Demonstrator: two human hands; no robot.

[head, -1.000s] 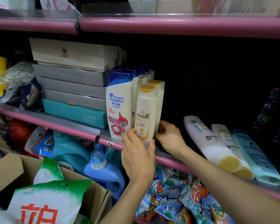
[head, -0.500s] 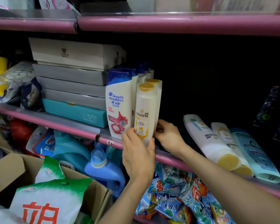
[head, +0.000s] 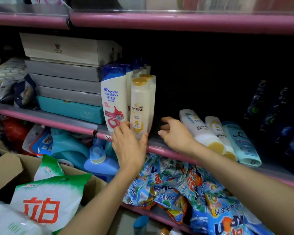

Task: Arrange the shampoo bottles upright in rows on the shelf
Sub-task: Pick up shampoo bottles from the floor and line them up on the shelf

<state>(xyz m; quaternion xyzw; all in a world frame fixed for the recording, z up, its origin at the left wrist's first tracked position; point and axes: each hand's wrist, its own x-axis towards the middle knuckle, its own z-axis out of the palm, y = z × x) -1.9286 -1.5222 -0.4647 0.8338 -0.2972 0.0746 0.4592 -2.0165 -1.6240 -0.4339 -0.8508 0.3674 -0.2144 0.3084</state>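
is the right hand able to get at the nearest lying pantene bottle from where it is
Probably yes. The right hand hovers open just left of the lying Pantene bottle, with nothing between them on the shelf; the left hand is busy holding the upright Pantene.

The shelf [head: 159,147] has a pink front edge, and on it the upright Pantene bottle [head: 141,106] is cream-white with a gold cap and a yellow label patch, while the Head & Shoulders bottle [head: 115,99] to its left is white with a dark blue cap, blue lettering and a red swirl. To the right lie two white Pantene bottles [head: 200,131] with yellow caps and a pale aqua bottle [head: 241,143]. At left grey boxes [head: 64,77] sit on a teal box [head: 70,109]; below are blue detergent jugs [head: 100,163] and a green-and-white bag [head: 46,200] with red characters.
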